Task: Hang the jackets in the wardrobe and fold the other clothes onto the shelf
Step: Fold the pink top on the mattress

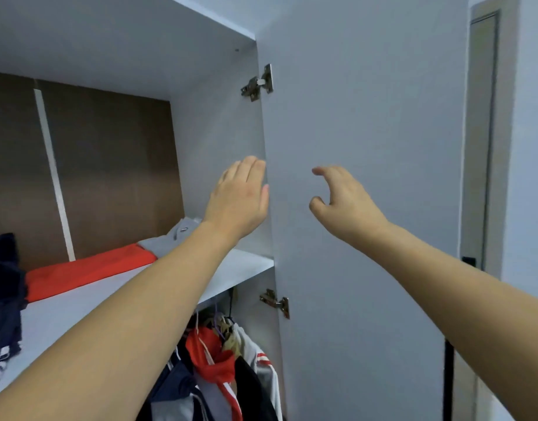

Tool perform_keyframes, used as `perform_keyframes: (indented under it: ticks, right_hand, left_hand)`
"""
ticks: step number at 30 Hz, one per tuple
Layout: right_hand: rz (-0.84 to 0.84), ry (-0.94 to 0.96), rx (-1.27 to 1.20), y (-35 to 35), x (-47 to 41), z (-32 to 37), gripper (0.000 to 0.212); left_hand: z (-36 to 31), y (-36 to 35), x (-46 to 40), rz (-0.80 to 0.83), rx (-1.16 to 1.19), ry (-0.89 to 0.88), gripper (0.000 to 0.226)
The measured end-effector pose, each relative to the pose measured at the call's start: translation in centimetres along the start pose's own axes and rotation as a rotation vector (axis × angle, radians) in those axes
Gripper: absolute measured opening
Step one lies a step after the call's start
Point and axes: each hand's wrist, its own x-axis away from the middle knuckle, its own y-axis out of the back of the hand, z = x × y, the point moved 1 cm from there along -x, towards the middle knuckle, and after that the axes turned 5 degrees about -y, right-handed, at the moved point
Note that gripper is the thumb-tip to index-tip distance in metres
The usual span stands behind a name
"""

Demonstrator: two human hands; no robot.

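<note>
1. The left hand (240,197) is raised in front of the wardrobe (219,123), with fingers straight and together. It holds nothing; its fingertips are at the hinge edge of the open door (368,177), and I cannot tell if they touch it.
2. The right hand (342,199) is up before the inner face of the door, fingers loosely curled and thumb apart. It also holds nothing.
3. On the shelf (246,265) lie folded clothes: a red garment (85,271) along the back edge, a grey garment (173,238) just beside it toward the right back corner, and a dark navy pile (3,296) at the left edge of the view (partly cut off).
4. Under the shelf, the jackets (219,369) hang close together near the right wall of the wardrobe. I see red, white, navy and black cloth there, but how many jackets there are I cannot tell.
5. The door stands open to the right. Two metal hinges are visible, an upper hinge (258,83) above the shelf and a lower hinge (275,302) just below it.
</note>
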Motion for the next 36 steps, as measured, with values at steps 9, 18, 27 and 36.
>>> perform_keyframes:
  ticks: [9, 18, 27, 36]
  right_hand:
    - [-0.137, -0.058, 0.146, 18.9, 8.5, -9.7, 0.057]
    - [-0.158, -0.308, 0.278, 33.1, 18.8, -26.1, 0.058]
    - [-0.224, -0.66, 0.419, 43.5, 27.8, -44.9, 0.057]
    - [-0.258, -1.041, 0.538, 56.3, 42.4, -59.8, 0.056]
  left_hand:
    - [-19.8, 2.6, -5.7, -0.092, 0.182, 0.008, 0.046]
    - [-45.2, -1.0, -9.9, -0.026, 0.419, -0.294, 0.05]
    - [-67.6, -11.5, -14.6, 0.102, 0.603, -0.478, 0.047]
    - [-95.7, -17.4, -14.7, 0.257, 0.855, -0.693, 0.047]
